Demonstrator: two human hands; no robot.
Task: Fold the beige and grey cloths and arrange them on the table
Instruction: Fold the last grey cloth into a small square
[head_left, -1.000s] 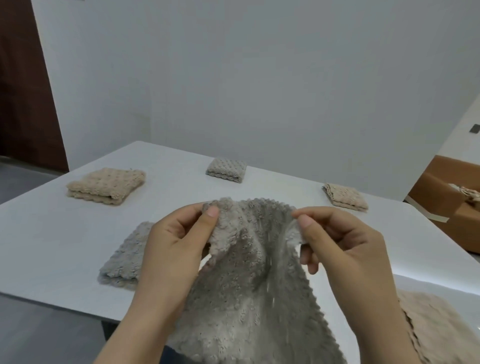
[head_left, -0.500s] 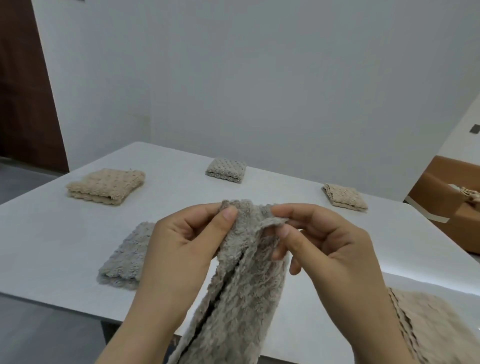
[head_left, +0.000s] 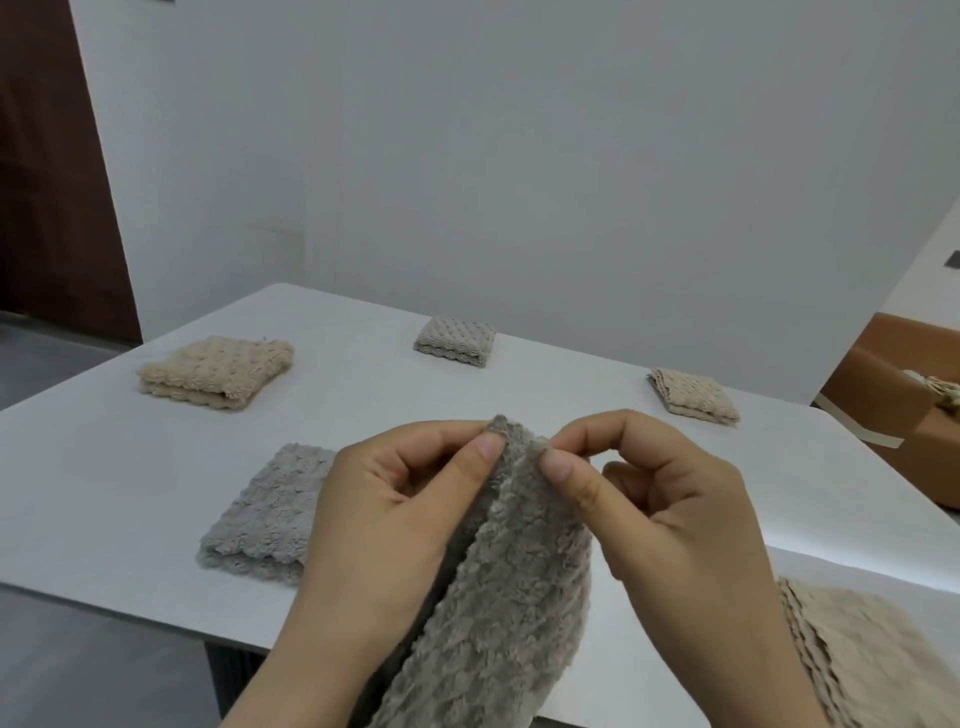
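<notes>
Two top corners of the grey cloth (head_left: 509, 597) now meet between my fingers (head_left: 488, 457); left hand (head_left: 395, 509) pinches one corner, thumb against forefinger; right hand (head_left: 675, 525) pinches the other likewise, the two pinches touching; the other fingers of both hands are loosely curled and carry nothing.

Cloth: held in the air over the near edge of the bench (head_left: 130, 467); hangs doubled, layer against layer, with a dark seam running down its left side; lower end out of view.

Change: a second ago the same cloth was spread open between my hands, corners well apart; half a second ago the gap was closing; now closed.

Reading: first fold made in the air; I judge it one more fold short of matching the finished pieces; not yet set down.

Unchanged on the bench, four finished items, well apart from each other: near folded grey piece (head_left: 265, 514), just beyond my left hand; far-left folded beige piece (head_left: 218, 371); far-middle folded grey piece (head_left: 457, 343); far-right folded beige piece (head_left: 693, 395).

One beige heap (head_left: 857, 649) at the near right corner; scalloped edges layered; unfolded; I judge it next in line.

Off the bench: one brown box (head_left: 893, 395) at right; something pale on it, too small to tell.
</notes>
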